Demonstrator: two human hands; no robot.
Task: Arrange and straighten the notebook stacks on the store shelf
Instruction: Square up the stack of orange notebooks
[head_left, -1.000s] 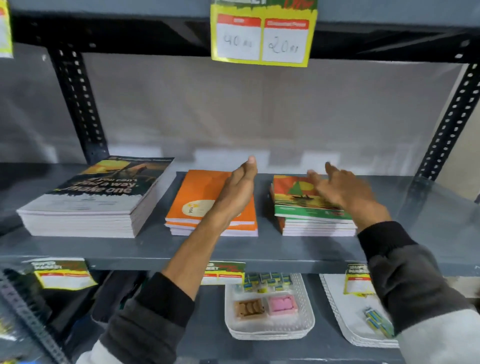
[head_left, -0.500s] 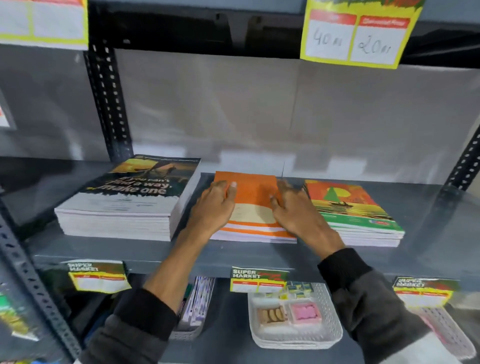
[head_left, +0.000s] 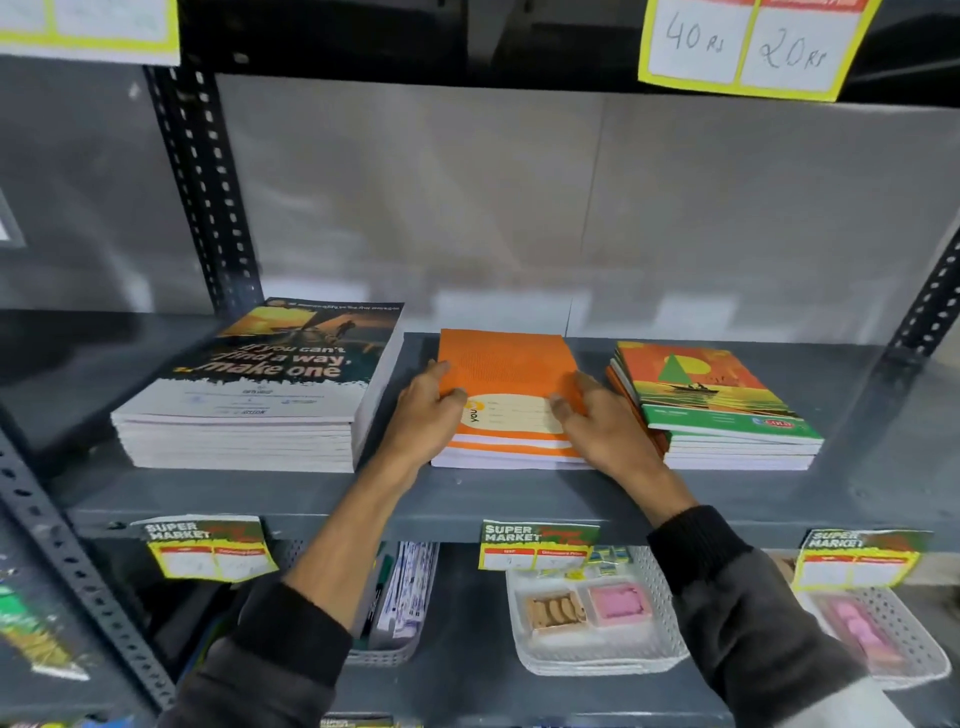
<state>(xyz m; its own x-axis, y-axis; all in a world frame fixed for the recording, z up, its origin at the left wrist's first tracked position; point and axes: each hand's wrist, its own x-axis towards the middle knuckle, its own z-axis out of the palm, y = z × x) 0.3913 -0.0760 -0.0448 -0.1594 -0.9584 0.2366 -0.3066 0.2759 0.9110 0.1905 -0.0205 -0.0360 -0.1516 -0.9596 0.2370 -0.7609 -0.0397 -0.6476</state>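
Note:
Three notebook stacks lie on the grey shelf (head_left: 519, 499). The orange stack (head_left: 509, 369) is in the middle. My left hand (head_left: 423, 415) presses against its left side, thumb over the top cover. My right hand (head_left: 602, 426) clasps its right side, fingers on the cover. To the left lies a tall stack with a dark "make one" cover (head_left: 260, 395). To the right is a stack with a green and orange boat cover (head_left: 722, 405), its books slightly fanned.
Perforated black uprights (head_left: 208, 187) stand behind the left stack and at the far right. Price tags (head_left: 748, 47) hang from the shelf above. Below, white baskets (head_left: 587, 654) hold erasers and small items; "Super Market" labels (head_left: 535, 545) line the shelf edge.
My right hand left the boat-cover stack and came to the orange stack. Both hands now hold the orange stack by its sides. The view has shifted left.

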